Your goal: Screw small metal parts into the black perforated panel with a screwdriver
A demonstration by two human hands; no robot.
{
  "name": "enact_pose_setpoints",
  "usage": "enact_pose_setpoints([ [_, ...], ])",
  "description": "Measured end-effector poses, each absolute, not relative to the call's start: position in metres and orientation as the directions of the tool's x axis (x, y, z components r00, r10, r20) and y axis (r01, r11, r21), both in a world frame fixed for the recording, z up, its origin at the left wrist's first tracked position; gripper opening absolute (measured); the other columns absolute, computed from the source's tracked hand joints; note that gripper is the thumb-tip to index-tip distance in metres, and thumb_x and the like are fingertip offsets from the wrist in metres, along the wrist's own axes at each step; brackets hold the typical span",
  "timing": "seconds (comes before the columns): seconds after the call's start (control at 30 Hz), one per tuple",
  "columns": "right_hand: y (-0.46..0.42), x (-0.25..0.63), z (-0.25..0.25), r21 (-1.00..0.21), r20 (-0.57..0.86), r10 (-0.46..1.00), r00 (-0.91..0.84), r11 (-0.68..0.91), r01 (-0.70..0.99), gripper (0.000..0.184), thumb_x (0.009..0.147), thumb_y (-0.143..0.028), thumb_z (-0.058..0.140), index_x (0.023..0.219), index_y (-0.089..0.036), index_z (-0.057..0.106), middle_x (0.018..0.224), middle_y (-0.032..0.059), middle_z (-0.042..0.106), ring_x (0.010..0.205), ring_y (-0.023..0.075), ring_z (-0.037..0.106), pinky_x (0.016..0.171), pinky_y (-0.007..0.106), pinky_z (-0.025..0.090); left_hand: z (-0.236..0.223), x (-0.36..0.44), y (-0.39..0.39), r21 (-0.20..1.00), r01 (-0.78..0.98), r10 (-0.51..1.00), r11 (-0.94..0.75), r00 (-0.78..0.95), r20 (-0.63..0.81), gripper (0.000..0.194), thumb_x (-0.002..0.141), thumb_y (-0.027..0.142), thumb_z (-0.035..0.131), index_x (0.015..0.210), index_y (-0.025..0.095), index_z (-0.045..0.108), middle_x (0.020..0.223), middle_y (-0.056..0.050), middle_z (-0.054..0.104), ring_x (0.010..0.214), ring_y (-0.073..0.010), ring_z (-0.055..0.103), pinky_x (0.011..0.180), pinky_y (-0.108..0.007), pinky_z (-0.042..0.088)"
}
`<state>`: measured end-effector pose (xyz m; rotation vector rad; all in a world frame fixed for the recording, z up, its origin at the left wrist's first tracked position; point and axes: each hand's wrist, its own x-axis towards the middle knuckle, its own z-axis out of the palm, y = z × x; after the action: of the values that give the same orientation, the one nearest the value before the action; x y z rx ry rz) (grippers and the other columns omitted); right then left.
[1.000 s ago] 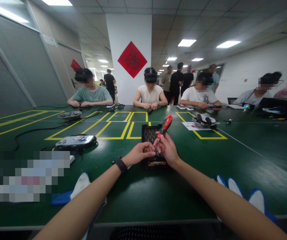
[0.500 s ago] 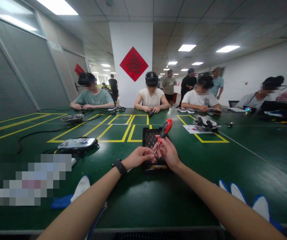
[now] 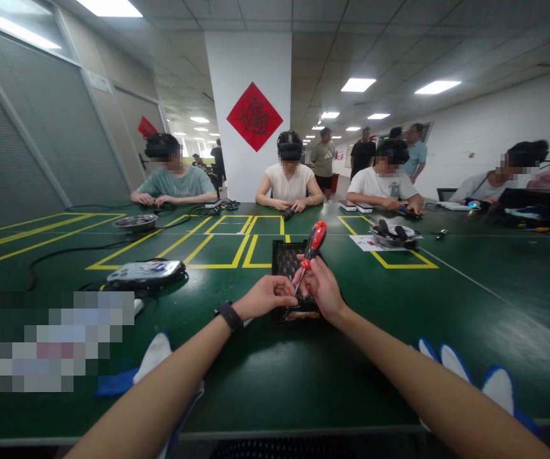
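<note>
A screwdriver (image 3: 317, 239) with a red and black handle stands tilted, handle up, in my right hand (image 3: 323, 290). Those fingers wrap round it near the red collar, where the metal shaft begins. My left hand (image 3: 275, 294) is closed in a pinch near the lower end of the shaft. Whatever lies between its fingertips is too small to make out. Both hands are over a black plastic tray (image 3: 282, 250) on the green table. Its floor is patterned, and the hands cover much of it.
Blue-and-white gloves (image 3: 497, 389) lie at the right and left front. A phone (image 3: 148, 272) rests on a dark pouch at the left. Metal bowls (image 3: 136, 222) and cables are farther back. Several people wearing headsets sit across the green table (image 3: 375, 382), which has yellow tape lines.
The whole view has shifted slightly. Both hands keep nearly the same pose over the tray, and the screwdriver stays in my right hand.
</note>
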<state>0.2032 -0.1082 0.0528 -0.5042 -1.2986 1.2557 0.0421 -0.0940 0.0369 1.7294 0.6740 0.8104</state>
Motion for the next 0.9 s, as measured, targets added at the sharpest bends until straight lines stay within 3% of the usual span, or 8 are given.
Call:
enact_pose_setpoints([
  [0.17,-0.1051,0.2032,0.0500,-0.852,0.419,0.878,-0.231,0.292,-0.435,0.036,0.086,-0.043,0.035,0.102,-0.015,0.052,0.062,0.0007,0.058,0.039,0.0069,0.043,0.039,0.020,0.033,0.0359,0.0405,-0.0937,0.968,0.024,0.740,-0.251,0.649,0.176,0.027,0.066,0.027,0.070,0.082,0.009,0.058,0.072,-0.002,0.061,0.063,-0.0082,0.055,0.064,-0.021,0.043],
  [0.4,-0.1073,0.2035,0.0524,-0.857,0.419,0.884,-0.208,0.310,-0.411,0.030,0.084,-0.037,0.041,0.106,-0.018,0.050,0.068,0.0007,0.060,0.040,0.0055,0.043,0.039,0.019,0.032,0.0401,0.0389,-0.0954,0.967,0.004,0.694,-0.256,0.697,0.181,0.029,0.074,0.032,0.062,0.089,0.008,0.059,0.078,-0.007,0.064,0.071,-0.0114,0.058,0.072,-0.026,0.044],
  [0.67,-0.1092,0.2031,0.0528,-0.852,0.433,0.884,-0.174,0.340,-0.398,0.031,0.084,-0.038,0.042,0.107,-0.019,0.048,0.069,0.0000,0.059,0.041,0.0054,0.044,0.040,0.019,0.032,0.0393,0.0435,-0.0953,0.935,0.087,0.765,-0.344,0.603,0.225,0.028,0.067,0.034,0.067,0.075,0.010,0.056,0.068,0.001,0.055,0.060,-0.0067,0.049,0.059,-0.019,0.039],
  [0.9,-0.1082,0.2037,0.0519,-0.860,0.427,0.882,-0.200,0.327,-0.392,0.034,0.084,-0.042,0.039,0.103,-0.017,0.051,0.068,0.0010,0.059,0.041,0.0064,0.043,0.040,0.020,0.035,0.0428,0.0387,-0.0973,0.960,0.013,0.678,-0.281,0.710,0.189,0.027,0.074,0.033,0.062,0.083,0.008,0.059,0.074,-0.005,0.061,0.068,-0.0112,0.055,0.068,-0.025,0.043],
])
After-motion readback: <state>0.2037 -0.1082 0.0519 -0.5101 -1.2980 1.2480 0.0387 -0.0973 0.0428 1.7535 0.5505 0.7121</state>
